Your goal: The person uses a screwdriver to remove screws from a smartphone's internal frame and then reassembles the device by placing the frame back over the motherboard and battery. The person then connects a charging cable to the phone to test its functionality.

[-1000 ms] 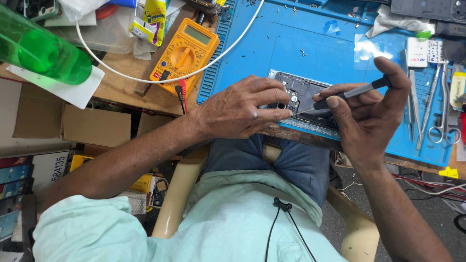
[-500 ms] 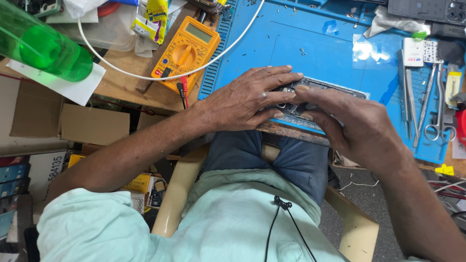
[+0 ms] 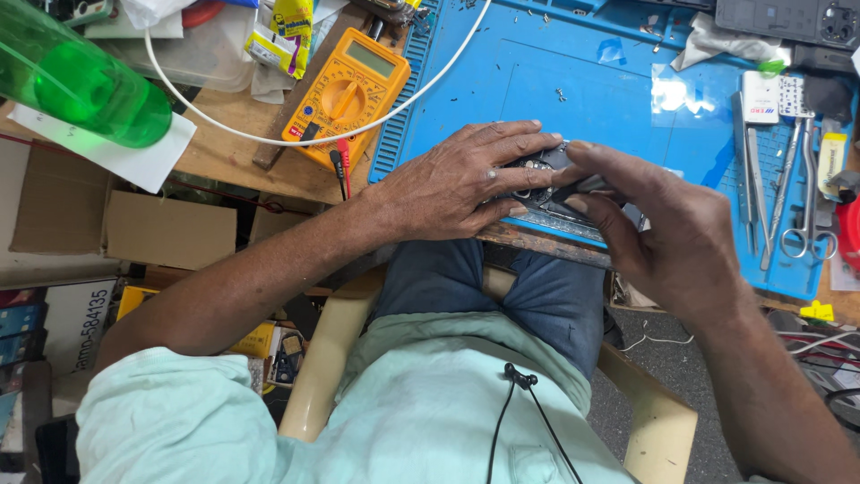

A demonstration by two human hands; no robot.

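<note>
Pressing the opened phone (image 3: 546, 193) flat on the blue mat (image 3: 573, 81), the left hand (image 3: 457, 188) steadied it while the right hand (image 3: 667, 233), pinching a slim dark tool (image 3: 596, 185), worked inside, needing careful prying next

Opened dark phone (image 3: 546, 184) lies flat at mat edge.

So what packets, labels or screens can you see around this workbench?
Yellow multimeter: top centre on the wood bench, grey rectangular screen.
Yellow snack packet: top, left of the meter, crumpled.
White label card: right on the blue mat, red patch.
Cardboard boxes: left, under the bench, plain brown.
</note>
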